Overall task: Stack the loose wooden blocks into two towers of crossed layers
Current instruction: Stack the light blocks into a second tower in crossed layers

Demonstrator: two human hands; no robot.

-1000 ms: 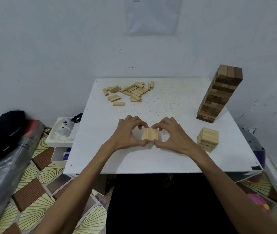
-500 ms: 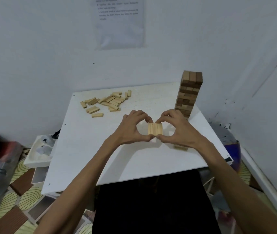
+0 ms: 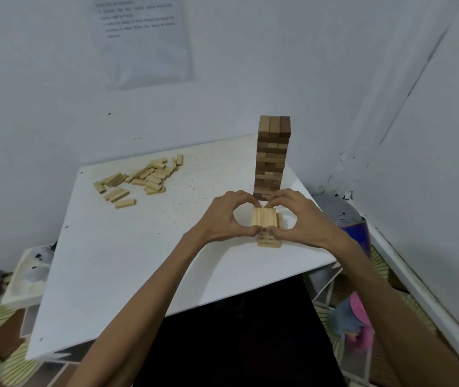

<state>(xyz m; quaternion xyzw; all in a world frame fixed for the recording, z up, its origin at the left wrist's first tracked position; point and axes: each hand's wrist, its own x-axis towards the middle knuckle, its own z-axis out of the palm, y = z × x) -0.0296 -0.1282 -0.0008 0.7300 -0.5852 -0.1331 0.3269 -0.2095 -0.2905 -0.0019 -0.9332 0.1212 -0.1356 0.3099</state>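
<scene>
Between both hands I hold a flat row of three pale wooden blocks (image 3: 264, 217), lying side by side. My left hand (image 3: 224, 219) pinches the row's left side with thumb and fingertips, and my right hand (image 3: 298, 217) pinches its right side. The row hangs just over a short pale stack (image 3: 270, 242) near the table's right front; I cannot tell whether it touches the stack. Behind it rises a tall tower of darker crossed layers (image 3: 272, 157). A pile of loose pale blocks (image 3: 141, 178) lies at the table's far left.
The white table (image 3: 127, 255) is set against a wall, its right edge close to the stack. A white tray (image 3: 31, 272) sits on the floor to the left. A blue container (image 3: 358, 233) and coloured items lie on the floor at right.
Both hands carried the row of blocks from the table's middle to the right, over the short stack. My head turned, so the table sits further left in view.
</scene>
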